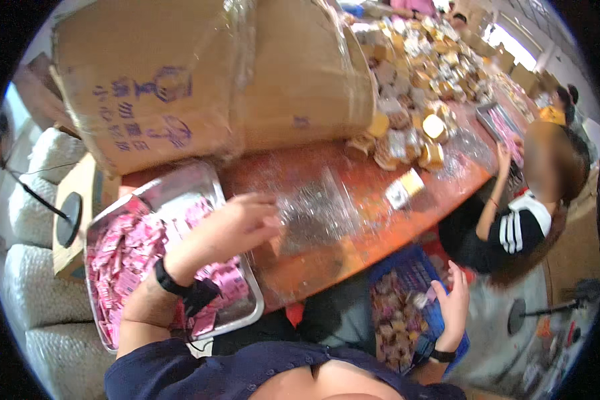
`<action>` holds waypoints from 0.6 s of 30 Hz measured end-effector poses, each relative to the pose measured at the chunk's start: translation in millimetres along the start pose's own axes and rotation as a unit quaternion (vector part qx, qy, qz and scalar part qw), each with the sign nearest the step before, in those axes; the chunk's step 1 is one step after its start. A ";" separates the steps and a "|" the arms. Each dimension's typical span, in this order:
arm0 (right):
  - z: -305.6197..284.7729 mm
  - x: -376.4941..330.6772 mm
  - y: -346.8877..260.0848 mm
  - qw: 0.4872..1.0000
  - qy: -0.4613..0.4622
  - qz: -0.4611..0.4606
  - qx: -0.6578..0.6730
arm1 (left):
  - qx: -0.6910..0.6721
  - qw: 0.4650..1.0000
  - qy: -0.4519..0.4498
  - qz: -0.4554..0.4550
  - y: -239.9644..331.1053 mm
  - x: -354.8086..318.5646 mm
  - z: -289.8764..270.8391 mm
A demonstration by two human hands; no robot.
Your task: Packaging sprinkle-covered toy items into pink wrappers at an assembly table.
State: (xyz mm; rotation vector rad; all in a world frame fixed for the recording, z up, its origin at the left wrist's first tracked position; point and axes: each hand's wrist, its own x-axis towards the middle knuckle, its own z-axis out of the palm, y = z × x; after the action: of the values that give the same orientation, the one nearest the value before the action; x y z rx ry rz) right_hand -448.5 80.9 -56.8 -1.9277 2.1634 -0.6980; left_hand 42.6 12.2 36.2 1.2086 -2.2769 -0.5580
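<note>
Packets (132,245) fill the tray (177,189); carry your left hand (237,223), contents unclear, high across its right rim. Your right hand (455,303), spread wide, hovers right of the tray.

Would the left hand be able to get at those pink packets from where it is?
Probably yes: the left hand is beside the packets, and their metal tray has no lid. The left forearm crosses above, hiding some.
</note>
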 end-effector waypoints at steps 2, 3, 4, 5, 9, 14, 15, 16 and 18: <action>5.8 42.2 -45.5 0.987 0.037 -0.078 0.132 | 0.037 0.999 -0.022 0.004 5.6 11.8 5.2; 5.5 65.6 -75.1 0.970 0.066 -0.147 0.183 | 0.069 0.997 -0.038 0.008 8.3 14.9 8.7; 1.0 84.2 -109.7 0.955 0.080 -0.209 0.193 | 0.122 0.990 -0.069 -0.005 11.5 16.8 11.0; -2.4 99.6 -145.5 0.930 0.096 -0.282 0.216 | 0.202 0.974 -0.100 0.026 9.5 19.6 13.2; 3.4 134.7 -232.8 0.850 -0.112 -0.462 0.226 | 0.293 0.951 -0.099 0.004 9.1 32.9 20.4; 59.1 117.7 -238.8 0.887 -0.144 -0.429 0.094 | 0.280 0.942 -0.168 -0.070 -0.2 37.7 29.8; 66.7 115.5 -236.6 0.889 -0.151 -0.422 0.098 | 0.276 0.942 -0.178 -0.071 -2.2 37.3 31.2; 71.4 115.0 -237.5 0.889 -0.151 -0.430 0.041 | 0.288 0.942 -0.161 -0.065 -4.7 37.8 32.1; 78.5 111.6 -236.0 0.889 -0.123 -0.440 -0.006 | 0.299 0.943 -0.125 -0.069 -9.7 41.0 37.2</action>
State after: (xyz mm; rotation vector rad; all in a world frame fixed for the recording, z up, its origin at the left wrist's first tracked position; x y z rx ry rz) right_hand -221.9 -59.9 -0.9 -2.7987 1.0662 -0.4842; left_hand 6.8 -22.9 10.9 1.6691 -2.7002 -0.0510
